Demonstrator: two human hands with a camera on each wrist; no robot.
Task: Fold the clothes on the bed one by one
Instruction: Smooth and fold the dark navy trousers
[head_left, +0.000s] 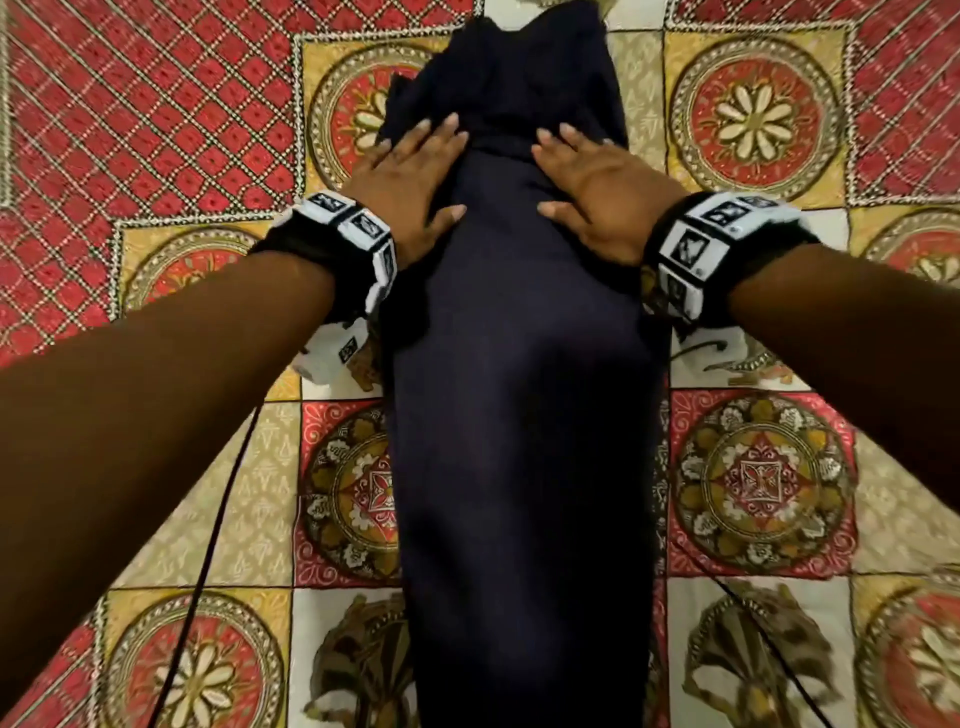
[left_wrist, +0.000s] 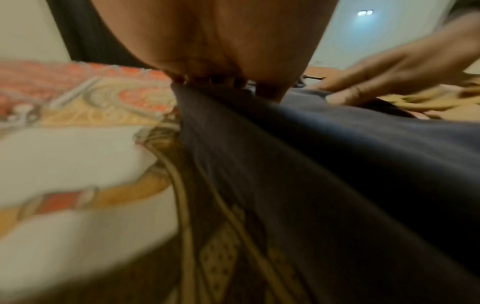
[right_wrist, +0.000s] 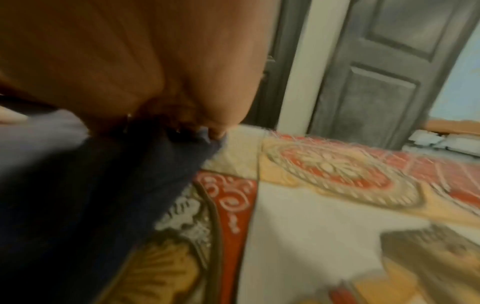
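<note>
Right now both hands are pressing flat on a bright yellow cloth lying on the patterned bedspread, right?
Not quite. The cloth is dark navy, not bright yellow, as the head view shows. The rest holds: the left hand and the right hand both press flat on it, on the patterned bedspread.

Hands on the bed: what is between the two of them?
Only dark navy cloth lies between the left hand and right hand, in the head view.

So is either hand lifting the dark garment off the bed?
No, the left hand and right hand press flat on the dark garment.
</note>
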